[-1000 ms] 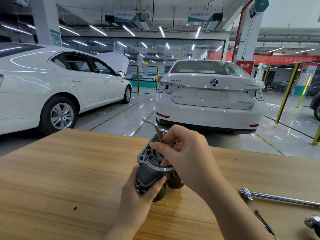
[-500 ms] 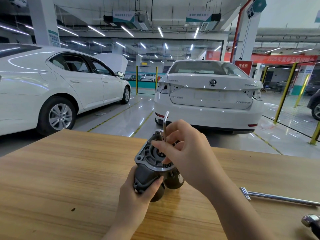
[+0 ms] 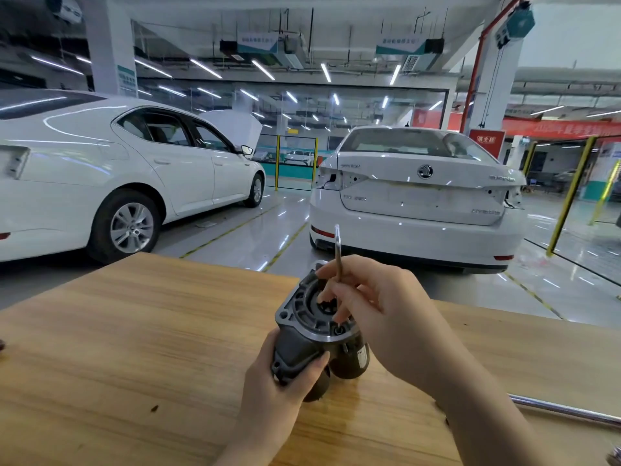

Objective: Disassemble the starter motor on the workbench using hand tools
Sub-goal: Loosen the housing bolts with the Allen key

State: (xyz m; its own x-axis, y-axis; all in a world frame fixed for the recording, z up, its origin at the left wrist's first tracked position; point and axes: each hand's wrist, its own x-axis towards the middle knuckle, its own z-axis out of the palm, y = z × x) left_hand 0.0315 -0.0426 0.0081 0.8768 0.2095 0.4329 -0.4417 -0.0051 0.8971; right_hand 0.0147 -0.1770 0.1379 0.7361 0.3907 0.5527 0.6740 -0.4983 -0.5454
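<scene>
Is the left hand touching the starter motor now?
Touching. The head view shows the left hand gripping the starter motor, its thumb pressed on the dark housing.

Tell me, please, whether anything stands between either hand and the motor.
Nothing visible does. The left hand grips the motor by its body, and the right hand holds the key at its flange. The key's tip is hidden behind the fingers.

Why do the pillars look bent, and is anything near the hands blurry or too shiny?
Head view: the wide lens tilts the pillar and bows the far edge of the workbench; same view: ceiling strip lights streak as glare over the left white car and the glossy floor; the starter motor, the hex key, the left hand and right hand are sharp and evenly lit.
</scene>
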